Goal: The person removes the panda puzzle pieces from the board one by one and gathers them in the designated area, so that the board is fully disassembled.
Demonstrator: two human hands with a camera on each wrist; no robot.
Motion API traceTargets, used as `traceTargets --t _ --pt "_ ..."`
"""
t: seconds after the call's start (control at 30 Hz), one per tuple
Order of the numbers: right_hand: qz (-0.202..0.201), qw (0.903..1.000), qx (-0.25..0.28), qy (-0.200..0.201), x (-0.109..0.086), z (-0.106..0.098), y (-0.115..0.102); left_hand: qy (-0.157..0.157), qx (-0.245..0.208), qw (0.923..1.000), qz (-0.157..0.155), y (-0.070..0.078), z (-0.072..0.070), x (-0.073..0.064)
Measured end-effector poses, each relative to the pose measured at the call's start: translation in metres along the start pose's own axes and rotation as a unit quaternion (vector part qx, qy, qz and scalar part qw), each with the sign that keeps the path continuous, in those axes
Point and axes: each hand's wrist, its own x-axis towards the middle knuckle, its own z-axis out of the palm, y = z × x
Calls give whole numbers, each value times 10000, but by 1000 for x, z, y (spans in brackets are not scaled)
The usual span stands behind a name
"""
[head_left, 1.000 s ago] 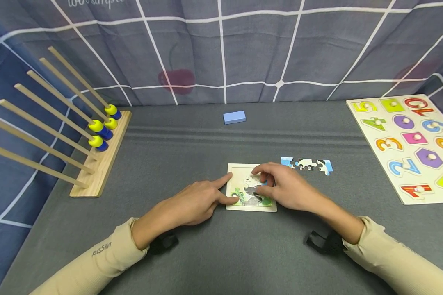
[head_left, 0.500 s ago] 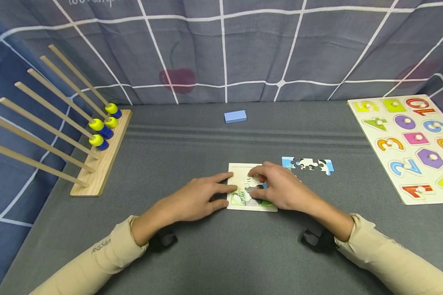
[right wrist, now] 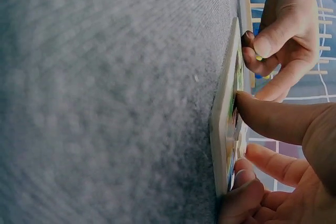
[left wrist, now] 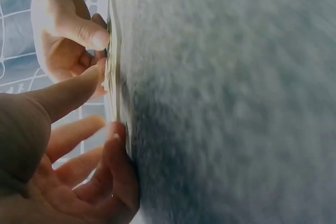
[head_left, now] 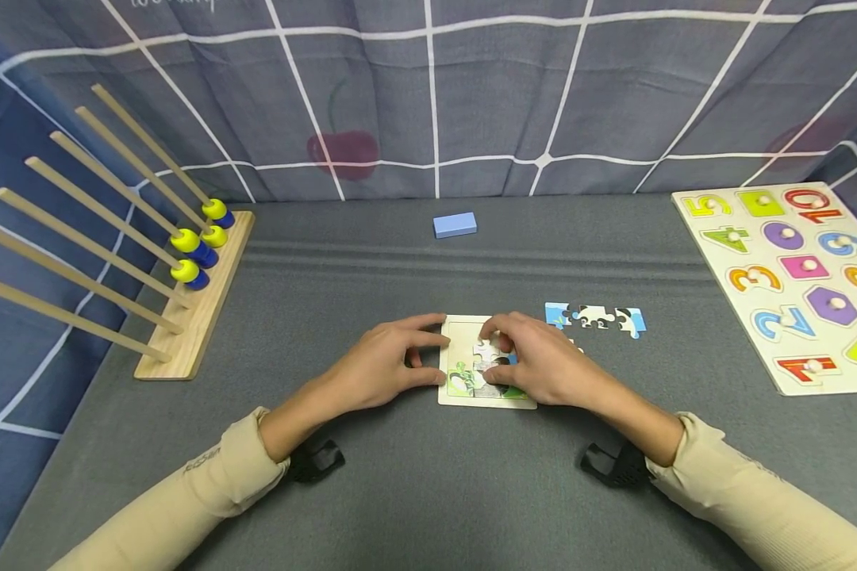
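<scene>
A left hand [head_left: 378, 361] and a right hand [head_left: 550, 358] share a puzzle tray [head_left: 460, 337]

A dark curtain [head_left: 486, 95] printed with a white grid rises beyond both hands, and a grey counter [head_left: 428, 492] spreads beneath them. Well to the left of the left hand stands a wooden peg rack [head_left: 203, 317], with yellow and blue beads [head_left: 185, 240] at the foot of its far pegs. Well to the right of the right hand, a knobbed board [head_left: 750, 255] shows bright numbers and shapes. Rolled beige sleeves [head_left: 207, 484] reach in behind the hands. The left hand, its fingers parted and gently bent, touches the tray's left side with thumb and fingertips; the right hand curls over the opposite side. The tray lies on the counter between the two, partly covered by the right hand. Just beyond that hand, to its right, three loose pieces [head_left: 594, 318] sit in a row, with black-and-white markings among them. Farther off, past the gap between the hands, rests a small blue block [head_left: 455, 225]. Green-printed pieces [head_left: 460, 381] show in the tray between the two thumbs. Pinched between the right hand's thumb and forefinger is a pale puzzle piece [head_left: 483, 350].
</scene>
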Motion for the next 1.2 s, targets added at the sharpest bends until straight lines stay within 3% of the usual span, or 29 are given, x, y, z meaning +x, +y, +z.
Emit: traceTargets --t 0.43,0.7,1.2 --pt "-86 9997 169 170 1 2 0 -175 415 9987 -249 8 4 1" --pt "123 9991 380 124 1 2 -2 -183 786 9963 -283 11 4 -2" --pt "134 9962 855 108 -1 3 -2 -299 779 9964 -153 8 4 1"
